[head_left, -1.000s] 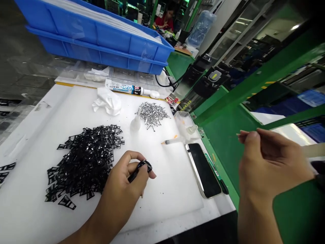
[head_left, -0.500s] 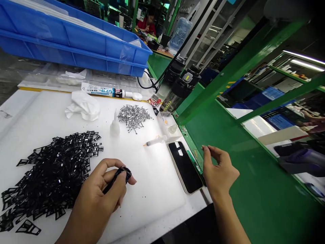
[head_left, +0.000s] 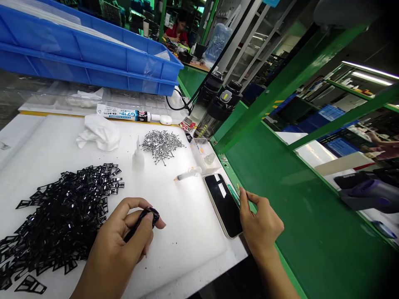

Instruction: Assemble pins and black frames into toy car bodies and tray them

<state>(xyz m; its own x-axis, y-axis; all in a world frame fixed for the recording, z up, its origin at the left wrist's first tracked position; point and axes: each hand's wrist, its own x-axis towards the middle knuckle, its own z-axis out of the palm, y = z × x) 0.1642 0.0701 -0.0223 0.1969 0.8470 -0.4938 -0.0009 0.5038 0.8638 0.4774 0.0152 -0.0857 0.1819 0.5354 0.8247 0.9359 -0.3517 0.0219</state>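
Observation:
My left hand [head_left: 120, 245] is closed around a small glossy black piece [head_left: 134, 231], held above the white work mat [head_left: 181, 265]; the fingers cover much of it. Left of that hand lies a heap of thin black frame-like parts [head_left: 65, 216]. At the right edge of the mat, my right hand [head_left: 262, 224] is closed with thumb and forefinger pinched together beside the phone [head_left: 222, 207]. Whatever sits in that pinch is too small to make out. A slim green item [head_left: 232, 192] lies by the phone, close to the fingertips.
Beyond the hands are a pile of small metal pins [head_left: 162, 144], a dropper bottle [head_left: 138, 158], a syringe [head_left: 187, 174] and crumpled tissue [head_left: 99, 133]. A blue bin [head_left: 102, 62], glue tube [head_left: 121, 113] and dark bottles [head_left: 220, 110] stand behind. A green frame [head_left: 268, 166] borders the right.
My right hand has moved left and slightly down, closer to the phone, its thumb and forefinger still together. The left hand keeps its grip on the black piece. The view has shifted slightly.

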